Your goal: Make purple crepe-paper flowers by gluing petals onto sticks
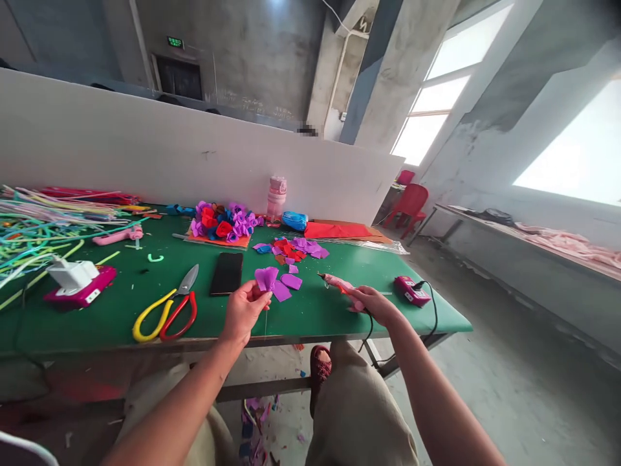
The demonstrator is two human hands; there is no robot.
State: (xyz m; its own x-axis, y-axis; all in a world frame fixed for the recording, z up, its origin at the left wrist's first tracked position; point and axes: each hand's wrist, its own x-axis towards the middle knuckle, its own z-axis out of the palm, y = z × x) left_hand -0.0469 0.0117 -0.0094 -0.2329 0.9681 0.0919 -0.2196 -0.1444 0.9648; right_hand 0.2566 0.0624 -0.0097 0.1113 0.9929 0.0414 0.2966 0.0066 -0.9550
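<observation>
Between the thumb and fingers of my left hand [249, 305] is a purple paper flower [266, 278], held just above the green table. Loose purple petals [291, 281] lie right beside it. My right hand [371, 303] is wrapped round a pink glue gun [339, 283], its dark nozzle pointing left towards the petals. A black cord runs down from the gun over the table's front edge. Behind the petals is a pile of red, purple and blue cut pieces [295, 248]. Finished-looking purple, red and blue flowers [226, 221] are heaped at the back.
Scissors [177, 307] with yellow and red handles and a black phone [226, 273] lie left of my left hand. A purple power socket [412, 290] sits right; another [80, 285] is left, near coloured pipe cleaners [39, 226]. A pink bottle [277, 197] stands by the white partition [194, 149].
</observation>
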